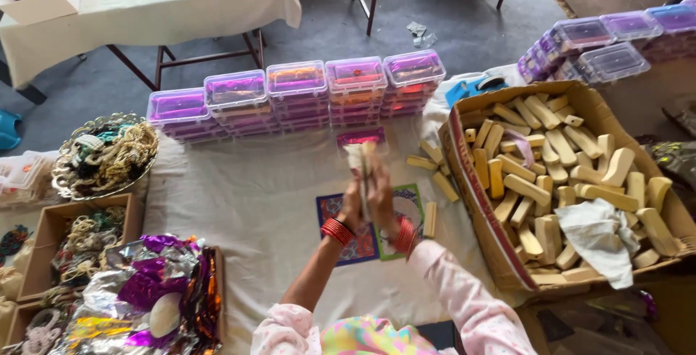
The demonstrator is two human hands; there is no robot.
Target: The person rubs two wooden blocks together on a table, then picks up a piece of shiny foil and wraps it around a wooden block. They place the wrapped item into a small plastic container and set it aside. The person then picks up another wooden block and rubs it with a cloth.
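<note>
My left hand (pixel 352 199) and my right hand (pixel 382 194) are pressed together over the middle of the white cloth (pixel 246 203), both closed around a pale wooden block with a thin wrapper (pixel 361 158) sticking up between them. Red bangles (pixel 337 230) circle both wrists. Under the hands lie a patterned blue card (pixel 341 210) and a green-edged card (pixel 412 199). A small pink clear box (pixel 360 137) sits just beyond the hands. Which fingers grip the block is blurred.
A large cardboard box (pixel 478 203) of pale wooden blocks and a white rag stands at the right. Stacks of clear purple-lidded boxes (pixel 297 94) line the far edge. Shiny foil wrappers (pixel 152 290), a metal tray of bangles (pixel 105 153) and cardboard boxes of jewellery lie at the left. Loose blocks (pixel 430 219) lie beside the cards.
</note>
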